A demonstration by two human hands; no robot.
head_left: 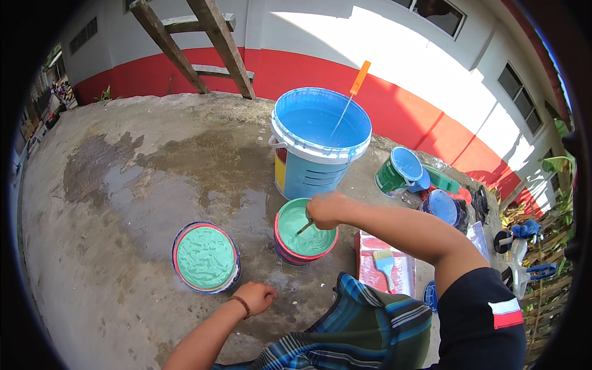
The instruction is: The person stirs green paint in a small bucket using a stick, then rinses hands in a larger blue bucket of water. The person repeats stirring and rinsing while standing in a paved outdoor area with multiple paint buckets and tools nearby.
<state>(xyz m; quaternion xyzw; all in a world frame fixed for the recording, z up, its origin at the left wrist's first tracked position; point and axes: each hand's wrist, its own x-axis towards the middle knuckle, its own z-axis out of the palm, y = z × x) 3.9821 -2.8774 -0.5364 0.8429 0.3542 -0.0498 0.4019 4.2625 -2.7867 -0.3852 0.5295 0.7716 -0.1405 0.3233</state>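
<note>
My right hand (326, 210) grips a thin stick (304, 227). The stick's lower end dips into light green paint in a small bucket (298, 259) with a red rim. Swirl marks show on the paint's surface. To the left stands a second can of green paint (206, 257), full nearly to its rim. My left hand (258, 298), with a beaded bracelet at the wrist, hovers low between the two containers. Its fingers are curled in and nothing shows in them.
A large bucket (312, 168) of blue liquid stands behind, with an orange-handled tool (359, 78) leaning in it. At right are a green can (392, 174), a blue-topped tub (442, 207) and a paintbrush (384, 267) on a red-and-white package (404, 279). A wooden ladder (220, 43) leans behind.
</note>
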